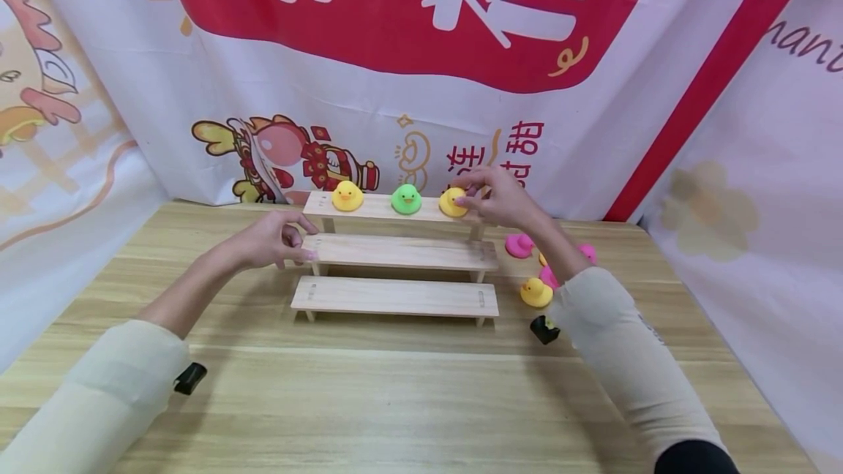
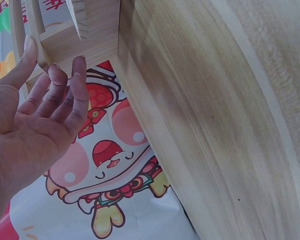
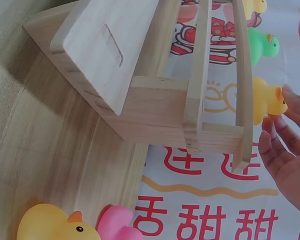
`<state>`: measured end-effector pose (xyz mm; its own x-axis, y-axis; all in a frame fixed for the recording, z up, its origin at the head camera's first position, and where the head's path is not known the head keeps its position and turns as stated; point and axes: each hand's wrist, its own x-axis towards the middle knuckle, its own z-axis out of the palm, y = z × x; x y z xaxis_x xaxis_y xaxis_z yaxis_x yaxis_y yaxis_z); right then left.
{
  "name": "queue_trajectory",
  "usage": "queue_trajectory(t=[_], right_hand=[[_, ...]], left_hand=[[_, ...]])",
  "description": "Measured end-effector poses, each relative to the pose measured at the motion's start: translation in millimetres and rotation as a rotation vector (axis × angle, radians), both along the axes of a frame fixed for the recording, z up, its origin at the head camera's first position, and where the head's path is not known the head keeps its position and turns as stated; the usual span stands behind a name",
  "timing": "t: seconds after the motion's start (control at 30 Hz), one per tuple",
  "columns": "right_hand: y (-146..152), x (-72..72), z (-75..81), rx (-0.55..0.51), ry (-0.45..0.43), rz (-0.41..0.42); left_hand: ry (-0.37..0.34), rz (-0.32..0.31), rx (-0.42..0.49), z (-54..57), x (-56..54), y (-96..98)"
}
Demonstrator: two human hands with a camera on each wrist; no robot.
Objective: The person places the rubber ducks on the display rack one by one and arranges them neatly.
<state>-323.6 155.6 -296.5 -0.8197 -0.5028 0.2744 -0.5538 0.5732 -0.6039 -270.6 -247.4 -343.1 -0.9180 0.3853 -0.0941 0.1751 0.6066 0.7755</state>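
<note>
A three-step wooden stand (image 1: 395,297) stands on the table. My right hand (image 1: 502,197) pinches a yellow rubber duck (image 1: 449,202) at the right end of the top step; in the right wrist view the thumb and fingertips are at its head, and its base meets the board. Along that step sit a green rubber duck (image 1: 406,200) in the middle and another yellow duck (image 1: 347,197) at the left. With thumb and fingers, my left hand (image 2: 37,117) grips the left end of the middle step (image 1: 395,250). The two lower steps carry no ducks.
Right of the stand, several loose ducks lie on the table (image 1: 369,401), among them a yellow one (image 1: 536,292) and a pink one (image 1: 519,245), partly behind my right forearm. A printed cloth (image 1: 369,101) hangs close behind the stand and along both sides.
</note>
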Motion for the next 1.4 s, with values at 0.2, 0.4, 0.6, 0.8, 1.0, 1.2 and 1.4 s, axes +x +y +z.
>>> queue_trajectory(t=[0.2,0.4,0.6,0.8,1.0,1.2,1.4], right_hand=[[15.0,6.5,-0.6,-0.030,-0.010,-0.011],[37.3,12.6,-6.3,-0.013,-0.002,-0.067],[56.7,19.5,-12.8,0.004,-0.023,-0.080],[76.2,29.1,-19.9,0.050,-0.027,-0.064],[99.5,37.0,-31.0,0.096,-0.061,-0.087],[119.7,43.8,-42.7,0.138,-0.061,-0.119],[141.4,48.7,-51.5,0.133,-0.018,-0.129]], left_hand=[[-0.002,0.006,0.002,-0.5,0.2,-0.9],[-0.005,0.009,0.004,-0.2,0.0,-2.7],[0.001,0.012,0.002,0.9,0.7,-3.8],[0.001,0.011,-0.002,2.4,1.5,-2.1],[0.000,0.012,-0.004,2.2,1.4,-0.7],[-0.001,0.005,0.005,0.7,1.0,-0.4],[0.003,-0.002,0.010,-0.6,0.0,0.2]])
